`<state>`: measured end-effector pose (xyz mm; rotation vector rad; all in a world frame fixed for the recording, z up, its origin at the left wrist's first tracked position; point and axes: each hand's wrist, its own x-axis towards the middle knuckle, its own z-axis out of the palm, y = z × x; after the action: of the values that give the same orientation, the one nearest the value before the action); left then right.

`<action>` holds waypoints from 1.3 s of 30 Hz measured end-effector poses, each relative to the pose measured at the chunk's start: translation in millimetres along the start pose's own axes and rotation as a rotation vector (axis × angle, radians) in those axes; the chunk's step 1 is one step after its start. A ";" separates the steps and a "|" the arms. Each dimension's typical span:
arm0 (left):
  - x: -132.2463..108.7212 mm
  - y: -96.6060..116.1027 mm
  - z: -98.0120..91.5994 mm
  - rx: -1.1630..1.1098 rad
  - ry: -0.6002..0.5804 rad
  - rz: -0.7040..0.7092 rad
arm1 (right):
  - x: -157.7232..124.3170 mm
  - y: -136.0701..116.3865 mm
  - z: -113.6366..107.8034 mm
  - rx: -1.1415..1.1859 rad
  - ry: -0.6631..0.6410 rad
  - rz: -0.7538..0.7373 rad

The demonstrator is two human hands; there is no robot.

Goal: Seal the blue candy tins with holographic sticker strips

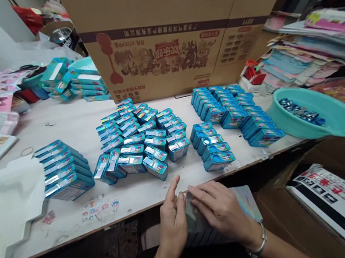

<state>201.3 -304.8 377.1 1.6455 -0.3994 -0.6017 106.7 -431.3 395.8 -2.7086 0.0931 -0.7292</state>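
Observation:
A shiny, see-through film or bag (246,198) lies over the lap, just below the table's front edge. My left hand (173,218) is at its left end, thumb on its edge and index finger stretched up. My right hand (222,209) rests on top of the film, its fingers bent down and close together; what lies under the fingertips is hidden. On the table beyond stand many small blue boxes (131,163) in the middle. A short row of blue boxes with round dents (219,161) is right of them, and more rows (264,137) stand behind and to the right.
A turquoise basin (337,117) with shiny blue pieces (303,112) sits at the table's right. Behind the boxes rises a big carton (165,10). A stack of blue boxes (67,183) and a white tray (9,206) are at left. An open carton (282,203) is lower right.

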 end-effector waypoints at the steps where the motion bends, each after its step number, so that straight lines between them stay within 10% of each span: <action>1: 0.6 0.0 -0.3 0.005 -0.002 0.007 | 1.8 0.2 -0.9 0.006 -0.014 0.011; 15: 12.1 0.7 2.0 -0.116 -0.079 -0.089 | 6.7 -1.8 -2.5 0.039 0.100 -0.100; 24: 48.1 -10.6 9.3 -0.168 -0.373 -0.170 | 14.6 21.2 -47.3 0.514 0.270 0.558; 32: 52.7 4.8 20.0 -0.260 -0.655 -0.184 | 16.2 45.3 -37.8 0.608 0.328 0.756; 39: 75.6 20.7 48.7 -0.073 -0.463 -0.090 | 14.3 53.0 -28.9 0.437 0.429 0.803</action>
<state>234.8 -390.7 381.2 1.4524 -0.6320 -1.0592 105.9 -492.1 408.4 -1.8223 0.9329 -0.9014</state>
